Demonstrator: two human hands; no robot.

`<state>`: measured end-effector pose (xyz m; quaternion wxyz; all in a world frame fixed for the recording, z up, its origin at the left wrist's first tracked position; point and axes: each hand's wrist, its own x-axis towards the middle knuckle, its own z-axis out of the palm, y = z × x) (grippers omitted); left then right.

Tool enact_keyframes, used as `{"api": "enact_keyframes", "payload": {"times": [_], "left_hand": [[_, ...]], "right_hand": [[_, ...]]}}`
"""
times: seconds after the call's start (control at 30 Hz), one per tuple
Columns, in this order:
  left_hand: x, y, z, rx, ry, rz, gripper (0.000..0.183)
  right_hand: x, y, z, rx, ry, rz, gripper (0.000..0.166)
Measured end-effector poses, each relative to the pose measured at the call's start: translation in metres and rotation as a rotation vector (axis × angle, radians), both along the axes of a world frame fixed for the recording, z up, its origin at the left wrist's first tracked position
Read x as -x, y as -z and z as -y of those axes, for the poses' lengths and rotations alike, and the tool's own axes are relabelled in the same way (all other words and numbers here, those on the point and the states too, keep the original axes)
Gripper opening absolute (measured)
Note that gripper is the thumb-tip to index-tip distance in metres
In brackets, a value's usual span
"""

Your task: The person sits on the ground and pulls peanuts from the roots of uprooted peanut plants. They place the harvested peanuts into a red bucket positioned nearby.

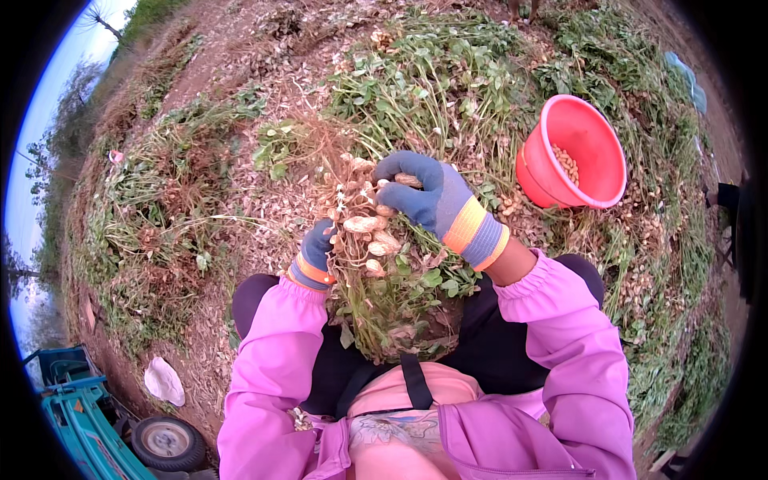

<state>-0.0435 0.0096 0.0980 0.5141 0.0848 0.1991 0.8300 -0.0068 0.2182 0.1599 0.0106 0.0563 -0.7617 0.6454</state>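
A pulled-up bunch of peanut plants (366,300) lies toward me between my knees, its roots and pods pointing away. My left hand (317,249), in a blue and orange work glove, grips the bunch near the roots; its fingertips are partly hidden behind them. Pale peanut pods (363,224) hang in a cluster between my hands. My right hand (423,189), gloved alike, curls its thumb and fingers around a peanut pod (408,179) at the cluster's right side. To the right, a red plastic bucket (531,171) stands tilted, with loose peanuts (565,164) at its bottom.
Heaps of green peanut plants (432,84) spread ahead, and more plants (174,228) lie at left. A teal vehicle (78,420) with a black tire (168,443) stands at the lower left, near a white object (164,381). Part of a person (729,204) shows at the right edge.
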Motion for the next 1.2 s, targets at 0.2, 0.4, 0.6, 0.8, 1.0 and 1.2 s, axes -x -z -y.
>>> {"api": "enact_keyframes", "payload": {"times": [0.2, 0.4, 0.6, 0.8, 1.0, 1.2], "left_hand": [[0.002, 0.005, -0.002, -0.004, 0.098, 0.08, 0.055], [-0.003, 0.008, -0.016, -0.06, 0.19, 0.228, 0.067], [-0.001, 0.006, -0.023, -0.02, 0.203, 0.116, 0.069], [-0.008, 0.002, -0.027, -0.014, 0.19, 0.239, 0.055], [-0.013, 0.001, -0.03, -0.029, 0.139, 0.271, 0.056], [0.003, 0.013, 0.005, -0.063, 0.084, 0.154, 0.076]], "right_hand": [[-0.003, -0.006, -0.005, -0.148, -0.031, -0.044, 0.019], [-0.005, -0.011, -0.005, -0.861, 0.144, -0.395, 0.017], [-0.004, -0.011, 0.001, -1.13, 0.183, -0.343, 0.02], [-0.002, -0.008, 0.003, -1.148, 0.223, -0.318, 0.02], [-0.001, -0.01, 0.004, -1.203, 0.274, -0.279, 0.017], [0.024, -0.011, -0.075, -0.692, 0.511, -0.151, 0.015]]}}
